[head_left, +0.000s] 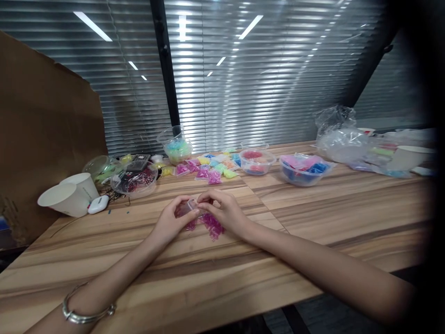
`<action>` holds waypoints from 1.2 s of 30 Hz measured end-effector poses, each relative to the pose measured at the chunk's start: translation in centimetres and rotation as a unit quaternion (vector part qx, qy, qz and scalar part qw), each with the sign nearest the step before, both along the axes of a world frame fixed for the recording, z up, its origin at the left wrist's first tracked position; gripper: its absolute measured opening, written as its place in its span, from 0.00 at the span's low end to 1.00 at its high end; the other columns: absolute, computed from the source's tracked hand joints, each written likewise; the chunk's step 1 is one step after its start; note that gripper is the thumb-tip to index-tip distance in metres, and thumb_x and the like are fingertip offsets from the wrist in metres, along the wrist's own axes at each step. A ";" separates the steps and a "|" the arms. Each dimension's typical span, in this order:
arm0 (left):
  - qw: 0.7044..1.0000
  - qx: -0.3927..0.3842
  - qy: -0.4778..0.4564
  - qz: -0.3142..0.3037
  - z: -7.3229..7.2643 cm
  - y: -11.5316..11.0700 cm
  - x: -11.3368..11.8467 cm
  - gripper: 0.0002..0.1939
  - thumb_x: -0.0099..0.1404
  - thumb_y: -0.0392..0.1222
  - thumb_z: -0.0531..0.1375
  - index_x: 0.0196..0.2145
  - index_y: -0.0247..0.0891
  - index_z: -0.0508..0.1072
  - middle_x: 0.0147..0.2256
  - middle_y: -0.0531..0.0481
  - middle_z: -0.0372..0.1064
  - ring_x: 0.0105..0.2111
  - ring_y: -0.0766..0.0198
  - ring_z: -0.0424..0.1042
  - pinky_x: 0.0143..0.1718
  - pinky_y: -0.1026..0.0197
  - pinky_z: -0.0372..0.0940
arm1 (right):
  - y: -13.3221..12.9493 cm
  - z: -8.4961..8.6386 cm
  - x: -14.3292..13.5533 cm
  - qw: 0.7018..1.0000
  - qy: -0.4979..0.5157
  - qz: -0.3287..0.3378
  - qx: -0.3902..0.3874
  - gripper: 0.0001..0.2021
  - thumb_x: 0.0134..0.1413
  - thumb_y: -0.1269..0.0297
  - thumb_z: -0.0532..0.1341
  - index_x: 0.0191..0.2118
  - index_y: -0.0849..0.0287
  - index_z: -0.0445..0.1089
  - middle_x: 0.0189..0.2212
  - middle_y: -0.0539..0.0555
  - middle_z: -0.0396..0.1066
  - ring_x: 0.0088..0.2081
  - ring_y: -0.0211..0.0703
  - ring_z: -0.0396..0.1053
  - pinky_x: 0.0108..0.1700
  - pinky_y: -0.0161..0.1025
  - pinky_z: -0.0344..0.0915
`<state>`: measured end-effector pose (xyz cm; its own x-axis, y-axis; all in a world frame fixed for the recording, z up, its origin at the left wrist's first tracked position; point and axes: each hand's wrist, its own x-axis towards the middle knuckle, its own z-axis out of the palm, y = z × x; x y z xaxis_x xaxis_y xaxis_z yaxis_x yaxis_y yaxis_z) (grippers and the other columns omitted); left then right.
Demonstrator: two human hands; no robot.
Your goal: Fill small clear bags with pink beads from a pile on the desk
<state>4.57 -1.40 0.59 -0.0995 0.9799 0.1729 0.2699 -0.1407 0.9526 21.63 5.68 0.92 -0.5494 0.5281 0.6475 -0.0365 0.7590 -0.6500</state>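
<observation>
Between my two hands is a small clear plastic bag (192, 204), its top edge pinched from both sides. My left hand (177, 215) is closed on the bag's left side, thumb against fingers. My right hand (222, 208) pinches at its upper right edge with thumb and fingertips. A loose pile of magenta beads or small pieces (212, 226) lies on the wooden table (194, 283) under and beside my right hand. Some magenta also shows just below the bag; I cannot tell whether it is inside. The fingers partly cover the bag.
Behind my hands lie several filled bags, including a magenta one (214, 176). Plastic bowls hold red pieces (257, 162), blue and pink bags (304, 169) and dark red pieces (135, 178). White cups (62, 197) and a white case (98, 204) stand left; crumpled clear plastic (340, 139) lies right.
</observation>
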 end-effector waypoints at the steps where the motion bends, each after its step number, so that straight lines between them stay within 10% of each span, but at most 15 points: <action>1: 1.000 -0.002 -0.002 -0.002 0.0 0.0 0.0 0.21 0.55 0.49 0.64 0.44 0.37 0.69 0.43 0.45 0.71 0.43 0.59 0.70 0.47 0.58 0.64 | 0.0 0.1 0.0 1.000 -0.001 0.003 -0.010 0.04 0.58 0.67 0.60 0.37 0.57 0.73 0.34 0.50 0.73 0.36 0.37 0.70 0.40 0.34 0.63; 36: 0.998 -0.004 -0.063 0.004 1.1 -0.3 0.4 0.18 0.56 0.46 0.64 0.43 0.38 0.71 0.44 0.47 0.71 0.44 0.61 0.69 0.45 0.63 0.62 | 0.5 -0.5 0.0 0.995 0.005 0.035 0.093 0.15 0.63 0.73 0.51 0.49 0.56 0.70 0.43 0.54 0.72 0.44 0.41 0.67 0.46 0.41 0.64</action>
<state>4.99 -1.73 1.64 -0.1268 0.9803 0.1514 0.1492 -0.1320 0.9800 21.61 6.22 0.45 -0.5730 0.3589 0.7368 -0.0998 0.8618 -0.4974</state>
